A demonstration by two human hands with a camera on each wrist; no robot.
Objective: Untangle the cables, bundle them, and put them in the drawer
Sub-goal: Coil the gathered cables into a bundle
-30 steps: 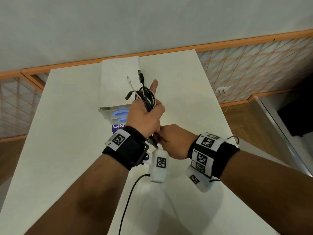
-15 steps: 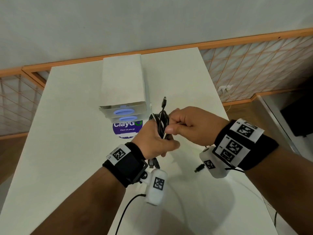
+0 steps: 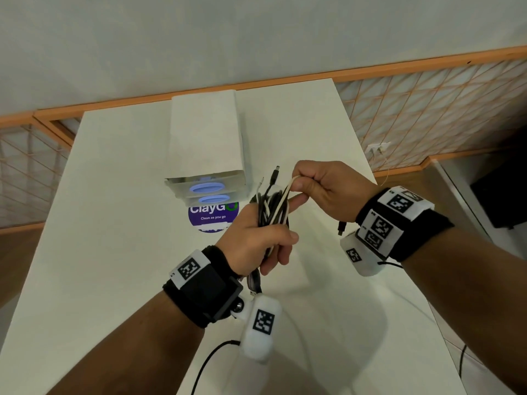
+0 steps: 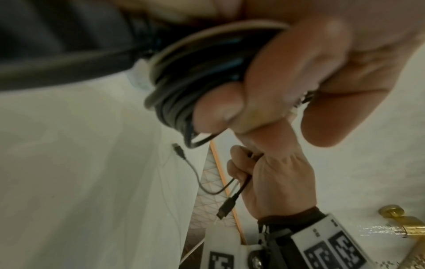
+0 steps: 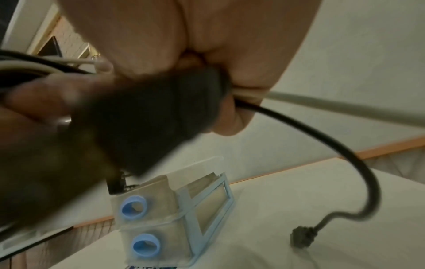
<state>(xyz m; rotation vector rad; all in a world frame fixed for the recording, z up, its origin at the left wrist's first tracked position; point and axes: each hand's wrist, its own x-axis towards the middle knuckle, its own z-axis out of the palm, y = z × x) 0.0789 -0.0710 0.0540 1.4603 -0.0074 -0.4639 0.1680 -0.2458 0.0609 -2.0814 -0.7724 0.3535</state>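
Observation:
My left hand (image 3: 258, 243) grips a bundle of black and white cables (image 3: 272, 206) above the white table (image 3: 108, 252); the coil (image 4: 195, 76) shows curled under its fingers in the left wrist view. My right hand (image 3: 319, 189) pinches a white and a black cable end at the top of the bundle, and a black plug (image 3: 340, 228) dangles below it. That loose black cable (image 5: 345, 154) hangs from the right fist in the right wrist view. A barrel plug (image 3: 275, 173) sticks up from the bundle. The small two-drawer unit (image 3: 206, 172) with blue pulls (image 5: 135, 207) stands shut just behind.
A round purple sticker (image 3: 212, 216) lies on the table in front of the drawer unit. Behind the table runs an orange rail (image 3: 399, 65) with lattice panels. The table's right edge (image 3: 399, 223) drops to a wooden floor. Black sensor cords (image 3: 211, 363) trail from both wrist cameras.
My right hand has come up from under the left wrist to the top of the bundle and moved right, drawing cable ends with it. The left hand lowered the bundle toward me.

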